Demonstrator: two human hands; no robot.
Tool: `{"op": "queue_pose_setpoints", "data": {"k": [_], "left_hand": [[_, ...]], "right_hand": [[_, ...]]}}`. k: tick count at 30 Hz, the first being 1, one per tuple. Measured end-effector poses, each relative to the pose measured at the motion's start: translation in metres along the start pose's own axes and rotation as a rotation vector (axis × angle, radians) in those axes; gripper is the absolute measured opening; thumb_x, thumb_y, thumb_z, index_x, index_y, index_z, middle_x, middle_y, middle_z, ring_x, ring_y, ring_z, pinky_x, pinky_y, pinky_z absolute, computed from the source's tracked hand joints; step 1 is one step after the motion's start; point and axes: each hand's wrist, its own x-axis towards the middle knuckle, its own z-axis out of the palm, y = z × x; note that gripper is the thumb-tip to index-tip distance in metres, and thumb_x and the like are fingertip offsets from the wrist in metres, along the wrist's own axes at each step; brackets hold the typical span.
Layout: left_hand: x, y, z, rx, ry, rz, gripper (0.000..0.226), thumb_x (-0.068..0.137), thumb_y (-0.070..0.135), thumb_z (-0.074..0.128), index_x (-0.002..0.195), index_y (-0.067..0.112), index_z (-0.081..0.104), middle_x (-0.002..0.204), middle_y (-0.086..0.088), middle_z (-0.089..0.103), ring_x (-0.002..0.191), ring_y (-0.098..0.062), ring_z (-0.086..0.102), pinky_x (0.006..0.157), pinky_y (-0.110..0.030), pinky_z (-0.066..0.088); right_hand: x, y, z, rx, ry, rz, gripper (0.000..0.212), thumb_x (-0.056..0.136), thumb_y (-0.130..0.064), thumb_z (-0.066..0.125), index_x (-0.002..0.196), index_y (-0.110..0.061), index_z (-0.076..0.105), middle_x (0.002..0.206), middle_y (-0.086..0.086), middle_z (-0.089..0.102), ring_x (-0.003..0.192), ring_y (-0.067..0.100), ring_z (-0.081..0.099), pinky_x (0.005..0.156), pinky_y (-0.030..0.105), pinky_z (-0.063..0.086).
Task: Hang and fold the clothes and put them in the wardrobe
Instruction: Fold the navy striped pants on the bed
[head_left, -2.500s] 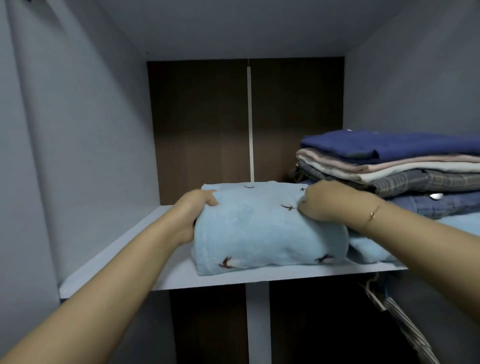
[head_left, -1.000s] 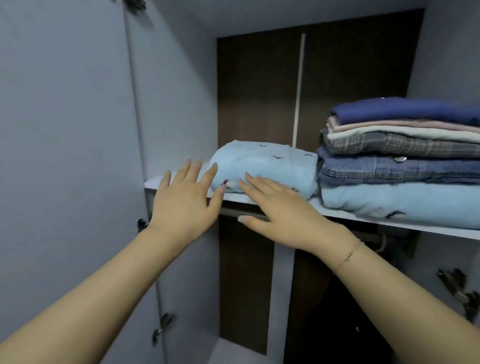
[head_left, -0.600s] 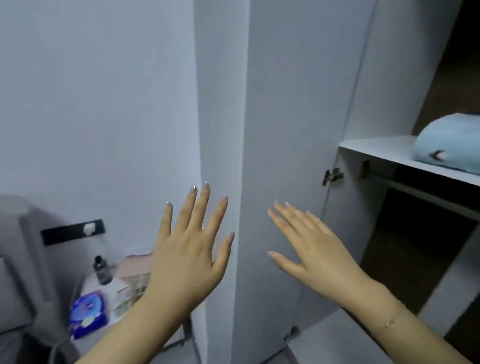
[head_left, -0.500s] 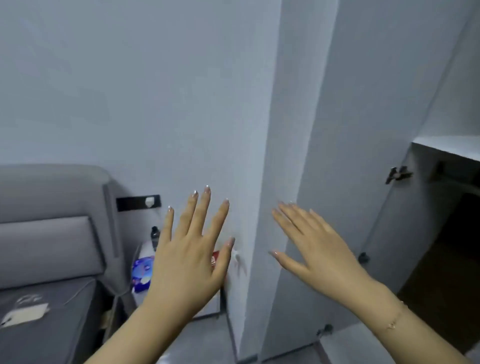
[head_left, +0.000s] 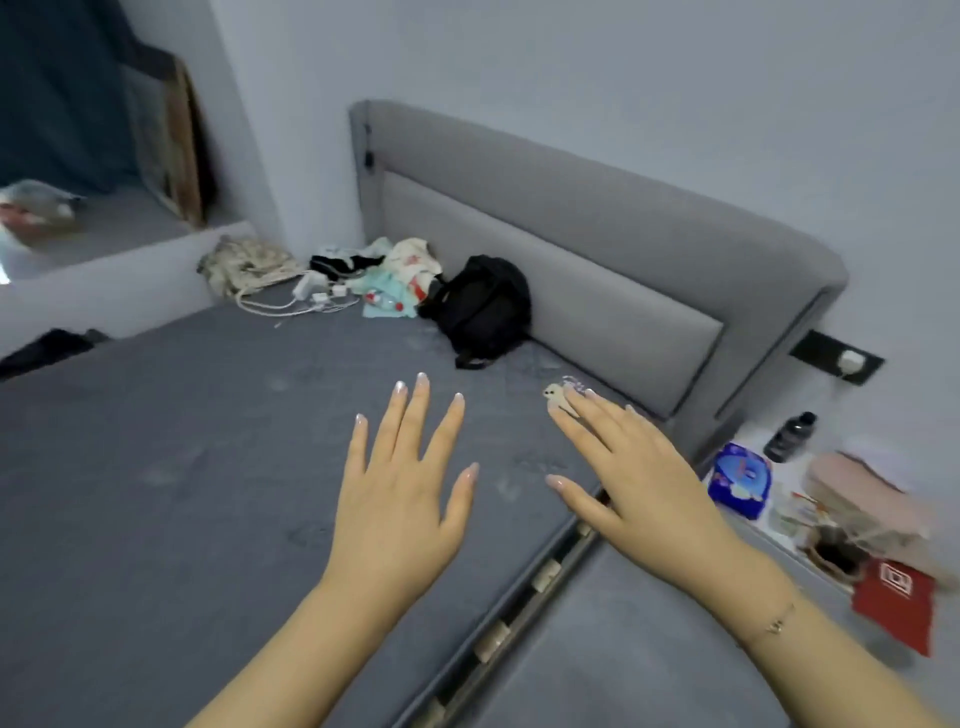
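Both hands, left hand (head_left: 400, 499) & right hand (head_left: 639, 483), fingers spread wide w/ nothing held; risk: grabbing tangled white charger cables (head_left: 306, 301) along w/ crumpled pastel clothes pile (head_left: 395, 275).

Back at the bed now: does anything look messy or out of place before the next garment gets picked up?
Yes. Crumpled clothes, a beige bag and loose white chargers lie heaped at the headboard beside a black backpack. Both hands are empty: left hand, right hand.

grey bed (head_left: 156, 493), black backpack (head_left: 480, 306), red packet (head_left: 896, 597)
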Motion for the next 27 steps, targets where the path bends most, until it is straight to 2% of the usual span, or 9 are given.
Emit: {"op": "queue_pose_setpoints", "data": {"k": [3, 7, 12, 16, 20, 24, 27], "left_hand": [[-0.039, -0.056, -0.003, 0.004, 0.001, -0.238, 0.062, 0.098, 0.054, 0.019, 0.154, 0.035, 0.001, 0.161, 0.006, -0.016, 0.147, -0.011, -0.02, 0.122, -0.042, -0.003], [-0.093, -0.106, -0.005, -0.116, 0.008, -0.559, 0.062, 0.098, 0.056, 0.023, 0.154, 0.039, 0.003, 0.161, 0.01, -0.016, 0.146, -0.006, -0.02, 0.121, -0.037, -0.006], [-0.173, -0.165, -0.011, -0.126, 0.027, -0.827, 0.061, 0.1, 0.048, 0.031, 0.154, 0.036, 0.006, 0.162, 0.009, -0.014, 0.148, -0.008, -0.016, 0.121, -0.036, -0.006], [-0.244, -0.224, -0.013, -0.211, 0.062, -1.047, 0.065, 0.099, 0.039, 0.046, 0.154, 0.033, 0.012, 0.163, 0.006, -0.006, 0.15, -0.012, -0.007, 0.122, -0.041, 0.005], [-0.311, -0.3, -0.007, -0.289, 0.089, -1.2, 0.066, 0.097, 0.034, 0.053, 0.154, 0.028, 0.02, 0.163, 0.004, 0.003, 0.15, -0.014, 0.003, 0.12, -0.041, 0.015], [-0.369, -0.396, 0.01, -0.386, 0.095, -1.291, 0.065, 0.095, 0.023, 0.057, 0.152, 0.024, 0.026, 0.162, 0.0, 0.012, 0.148, -0.018, 0.013, 0.116, -0.038, 0.019], [-0.414, -0.47, 0.031, -0.498, 0.087, -1.405, 0.063, 0.094, 0.015, 0.056, 0.151, 0.017, 0.03, 0.16, -0.005, 0.018, 0.146, -0.022, 0.018, 0.117, -0.039, 0.021]], "right_hand": [[0.048, -0.049, 0.034, 0.052, -0.059, -0.205, 0.066, 0.098, -0.057, 0.03, 0.155, -0.028, 0.014, 0.162, -0.008, 0.004, 0.15, 0.011, 0.004, 0.123, 0.035, 0.01], [0.091, -0.116, 0.082, 0.106, -0.157, -0.438, 0.065, 0.099, -0.056, 0.029, 0.156, -0.028, 0.013, 0.163, -0.008, 0.002, 0.15, 0.013, 0.006, 0.123, 0.033, 0.007], [0.116, -0.213, 0.13, 0.189, -0.266, -0.656, 0.063, 0.099, -0.056, 0.031, 0.155, -0.03, 0.017, 0.163, -0.009, 0.006, 0.15, 0.011, 0.01, 0.123, 0.032, 0.011], [0.121, -0.303, 0.166, 0.216, -0.35, -0.815, 0.063, 0.099, -0.056, 0.03, 0.155, -0.032, 0.014, 0.163, -0.01, 0.005, 0.149, 0.01, 0.011, 0.12, 0.027, 0.006], [0.124, -0.398, 0.21, 0.209, -0.442, -0.911, 0.062, 0.1, -0.055, 0.031, 0.155, -0.033, 0.012, 0.163, -0.01, 0.001, 0.149, 0.011, 0.008, 0.116, 0.022, 0.0], [0.127, -0.49, 0.265, 0.212, -0.509, -0.894, 0.062, 0.101, -0.053, 0.031, 0.155, -0.031, 0.012, 0.163, -0.01, 0.002, 0.149, 0.011, 0.011, 0.12, 0.026, 0.009], [0.131, -0.558, 0.316, 0.195, -0.609, -0.901, 0.062, 0.102, -0.051, 0.031, 0.156, -0.03, 0.009, 0.163, -0.009, -0.001, 0.149, 0.011, 0.011, 0.121, 0.026, 0.01]]}}
